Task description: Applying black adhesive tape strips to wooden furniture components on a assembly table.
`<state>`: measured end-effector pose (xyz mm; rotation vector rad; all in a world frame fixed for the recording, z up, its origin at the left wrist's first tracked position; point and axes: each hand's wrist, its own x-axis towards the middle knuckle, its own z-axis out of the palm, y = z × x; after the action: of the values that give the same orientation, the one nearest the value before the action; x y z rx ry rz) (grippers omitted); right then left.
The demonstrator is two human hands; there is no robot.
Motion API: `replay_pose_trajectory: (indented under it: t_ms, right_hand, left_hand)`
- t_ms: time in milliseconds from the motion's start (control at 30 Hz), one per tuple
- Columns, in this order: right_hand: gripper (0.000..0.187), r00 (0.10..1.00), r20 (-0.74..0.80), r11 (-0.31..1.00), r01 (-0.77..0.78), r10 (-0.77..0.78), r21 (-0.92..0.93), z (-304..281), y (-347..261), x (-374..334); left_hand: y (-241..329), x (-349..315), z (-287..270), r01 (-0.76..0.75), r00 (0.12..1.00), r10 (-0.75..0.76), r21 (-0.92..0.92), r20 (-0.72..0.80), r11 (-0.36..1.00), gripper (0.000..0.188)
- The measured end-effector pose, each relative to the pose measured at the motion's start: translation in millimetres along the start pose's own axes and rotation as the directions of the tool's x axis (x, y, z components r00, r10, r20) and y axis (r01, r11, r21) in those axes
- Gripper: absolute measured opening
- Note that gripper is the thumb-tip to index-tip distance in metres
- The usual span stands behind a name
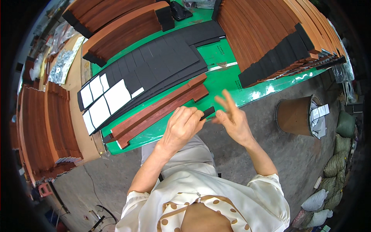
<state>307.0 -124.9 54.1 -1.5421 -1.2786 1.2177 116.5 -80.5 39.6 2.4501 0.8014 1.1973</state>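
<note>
My left hand (181,124) is closed around a short black strip (209,112), which sticks out past its fingertips toward the right. Close by, my right hand (233,120) has its fingers spread, the thumb near the strip's free end; I see nothing held in it. Just beyond both hands, a reddish-brown wood-grain profile (162,110) lies lengthwise on the green table covering (216,54), with a small dark piece at its left end. Behind it lie flat black sheets (154,62) cut into strips, some showing white faces (110,102) at the left.
Stacked brown profiles with black-wrapped ends (266,42) stand at the back right, with more profiles (127,33) at the back left. Another stack (46,123) is at far left. A brown bin (294,116) with white scraps stands right on the floor, near several sacks (335,164).
</note>
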Motion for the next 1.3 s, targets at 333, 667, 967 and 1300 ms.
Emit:
replay_pose_trajectory:
  t_ms: [333, 667, 967, 1300]
  right_hand:
    - [0.035, 0.704, 0.306, 0.533, 0.695, -0.64, -0.483, -8, -3, 23]
    - [0.026, 0.678, 0.231, 0.473, 0.678, -0.698, -0.563, -16, -16, 97]
    - [0.02, 0.722, 0.301, 0.509, 0.667, -0.623, -0.545, -9, -6, 119]
    - [0.019, 0.714, 0.299, 0.51, 0.675, -0.633, -0.532, -8, -4, 122]
  left_hand:
    - [-10, -5, -1, 0.133, 0.99, -0.122, -0.195, 0.068, 0.972, 0.034]
    - [-46, 21, 11, 0.37, 0.929, -0.359, 0.303, -0.094, 0.878, 0.04]
    - [-52, 25, 25, 0.488, 0.872, -0.481, 0.222, -0.088, 0.844, 0.022]
    - [-51, 27, 25, 0.499, 0.866, -0.493, 0.224, -0.09, 0.837, 0.021]
